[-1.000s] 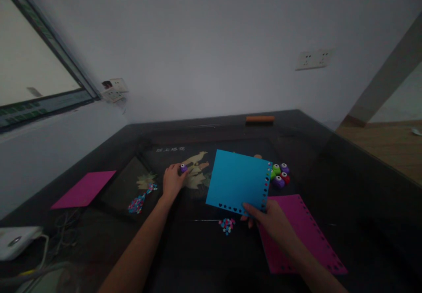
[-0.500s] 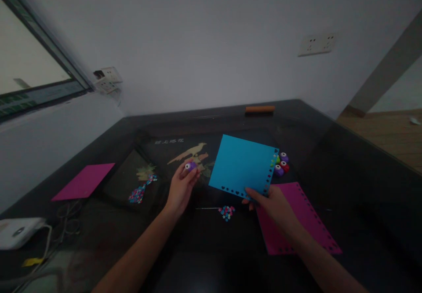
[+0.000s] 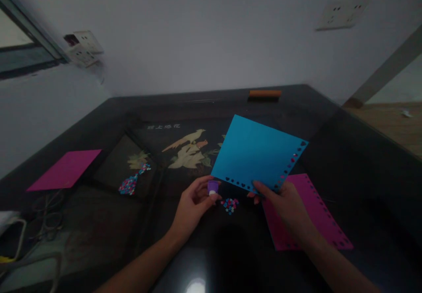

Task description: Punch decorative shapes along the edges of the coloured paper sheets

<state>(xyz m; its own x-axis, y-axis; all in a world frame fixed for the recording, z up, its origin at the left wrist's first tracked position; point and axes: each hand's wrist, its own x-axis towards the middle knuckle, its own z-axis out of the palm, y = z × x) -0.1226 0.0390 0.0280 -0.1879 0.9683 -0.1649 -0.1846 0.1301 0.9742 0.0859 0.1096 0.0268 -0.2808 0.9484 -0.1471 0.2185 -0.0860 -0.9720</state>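
Head view: the blue card (image 3: 259,156), pinched at its punched near edge by the right hand (image 3: 283,207), has been raised over the desk (image 3: 346,152) centre, while the purple punch (image 3: 213,187), gripped in the closed left hand (image 3: 194,205), has been brought beside that edge, above the confetti (image 3: 230,205) and the pink sheet (image 3: 306,214).

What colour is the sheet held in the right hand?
Blue sheet, with small punched shapes along two edges; head view.

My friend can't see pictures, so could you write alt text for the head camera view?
A person's right hand holds up a blue paper sheet with small shapes punched along two edges, while the left hand holds a small purple craft punch beside it. Below lie a dark glass table, a punched magenta sheet and a pile of tiny coloured cut-outs.
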